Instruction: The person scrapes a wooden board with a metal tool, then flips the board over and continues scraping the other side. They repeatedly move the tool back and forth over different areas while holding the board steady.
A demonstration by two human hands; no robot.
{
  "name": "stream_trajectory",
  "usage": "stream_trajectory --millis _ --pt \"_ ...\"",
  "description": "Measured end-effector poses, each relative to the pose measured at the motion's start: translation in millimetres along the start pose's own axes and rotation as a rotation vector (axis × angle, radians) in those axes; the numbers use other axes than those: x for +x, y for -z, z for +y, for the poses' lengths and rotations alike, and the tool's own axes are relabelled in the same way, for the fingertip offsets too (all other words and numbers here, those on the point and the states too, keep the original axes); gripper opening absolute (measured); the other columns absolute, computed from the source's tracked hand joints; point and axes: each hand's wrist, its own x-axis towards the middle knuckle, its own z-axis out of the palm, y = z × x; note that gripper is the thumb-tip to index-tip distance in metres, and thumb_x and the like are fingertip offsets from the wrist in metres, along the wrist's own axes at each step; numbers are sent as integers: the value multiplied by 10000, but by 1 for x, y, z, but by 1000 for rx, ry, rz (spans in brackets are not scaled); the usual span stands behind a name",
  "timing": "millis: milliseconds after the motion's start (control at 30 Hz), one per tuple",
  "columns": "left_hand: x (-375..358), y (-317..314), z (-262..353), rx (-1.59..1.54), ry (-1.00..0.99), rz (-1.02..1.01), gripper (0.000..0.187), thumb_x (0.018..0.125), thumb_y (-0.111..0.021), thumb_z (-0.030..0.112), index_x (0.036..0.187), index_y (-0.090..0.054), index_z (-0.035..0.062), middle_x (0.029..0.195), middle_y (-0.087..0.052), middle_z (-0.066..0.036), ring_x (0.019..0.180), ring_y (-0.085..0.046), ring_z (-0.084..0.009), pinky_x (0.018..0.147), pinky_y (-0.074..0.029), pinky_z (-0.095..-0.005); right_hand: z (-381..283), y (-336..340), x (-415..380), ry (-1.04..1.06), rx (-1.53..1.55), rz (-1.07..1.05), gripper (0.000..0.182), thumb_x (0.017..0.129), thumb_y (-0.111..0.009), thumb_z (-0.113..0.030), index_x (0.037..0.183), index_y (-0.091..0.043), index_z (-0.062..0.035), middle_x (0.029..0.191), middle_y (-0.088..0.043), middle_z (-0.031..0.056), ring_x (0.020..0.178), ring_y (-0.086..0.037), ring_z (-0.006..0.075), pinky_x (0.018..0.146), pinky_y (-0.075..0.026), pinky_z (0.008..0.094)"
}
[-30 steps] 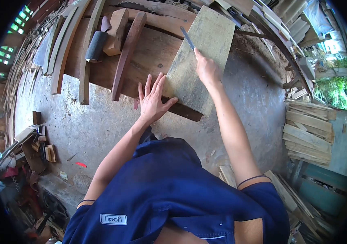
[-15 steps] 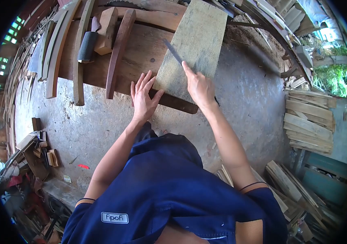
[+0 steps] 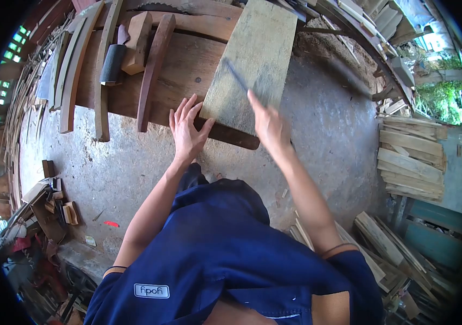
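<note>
My right hand (image 3: 272,130) is closed around the near end of a narrow dark metal blade (image 3: 235,75), slim like a file, with the index finger stretched along it. The blade slants up and left over a wide pale wooden board (image 3: 255,59). Its handle is hidden in my grip. That board lies across the brown workbench (image 3: 187,65), close to the bench's near edge. My left hand (image 3: 190,130) is open, fingers spread at this edge, the thumb close to the board's lower left corner.
Left of the board, a curved reddish-brown wooden piece (image 3: 155,70), a wooden block (image 3: 138,46) and a dark grey cylinder (image 3: 113,65) rest on the bench, with several curved strips beyond. Stacked planks (image 3: 410,157) stand at right. More scrap wood (image 3: 52,203) lies at lower left.
My right hand and the blade have shifted slightly down and right over the board and are blurred by motion. The left hand keeps its place at the bench edge.
</note>
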Motion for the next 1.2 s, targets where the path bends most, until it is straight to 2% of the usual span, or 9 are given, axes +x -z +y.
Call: stream_trajectory --millis 67,200,367,600,800,867,1000,1100,1200 --pt "-1 -4 2 76 -3 9 600 884 -705 367 1417 -569 127 1585 -411 -48 1504 -281 -276 1241 -76 -531 -13 10 -46 13 63 -175 574 989 -544 -108 1514 -463 -326 793 -653 177 527 -662 255 439 -542 410" --pt "-2 -3 4 71 13 1 614 880 -690 366 1436 -550 147 1595 -395 -28 1505 -271 -281 1241 -76 -540 -8 20 -67 91 -40 -139 605 961 -567 -110 1512 -462 -336 810 -667 165 561 -685 296 455 -542 436" --pt "0 -4 0 67 14 -28 619 872 -684 374 1436 -554 154 1592 -403 -17 1505 -278 -269 1238 -73 -540 13 6 7 4 4 29 532 993 -565 -99 1484 -509 -296 715 -646 154 566 -673 269 413 -507 423" --pt "0 -3 3 79 33 -5 632 863 -671 377 1447 -542 173 1586 -407 -20 1504 -278 -265 1245 -56 -532 -3 18 -64 109 -8 -120 548 1022 -544 -130 1532 -435 -301 661 -631 138 448 -582 178 374 -500 342" --pt "0 -3 3 109 14 -16 637 867 -657 388 1453 -536 168 1579 -416 -24 1500 -285 -263 1242 -60 -538 47 -8 37 41 -33 11 536 1045 -500 -148 1554 -392 -277 634 -608 88 438 -565 145 347 -472 301" --pt "0 -3 4 121 9 -7 657 869 -656 393 1467 -510 164 1591 -390 -32 1504 -274 -264 1238 -57 -550 33 6 20 -53 -13 -121 526 1039 -507 -136 1542 -417 -265 700 -660 103 488 -635 176 376 -503 330" --pt "8 -9 18 256 88 -32 715 894 -640 483 1491 -452 136 1601 -349 -67 1513 -245 -270 1234 -36 -579 15 13 -52 131 -16 -74 552 1010 -552 -126 1514 -458 -330 755 -677 151 554 -671 241 435 -553 366" --pt "19 -19 23 347 -21 -5 916 874 -639 630 1513 -368 32 1599 -349 -83 1510 -245 -281 1230 -38 -591 38 3 -8 97 50 -24 522 1008 -531 -132 1488 -492 -334 765 -674 176 517 -657 271 442 -533 390" --pt "20 -14 28 307 19 -65 897 878 -638 622 1512 -377 43 1605 -347 -74 1513 -244 -280 1226 -39 -600 56 -7 54 46 23 88 498 1017 -527 -134 1478 -506 -321 731 -668 164 521 -653 243 420 -507 384"
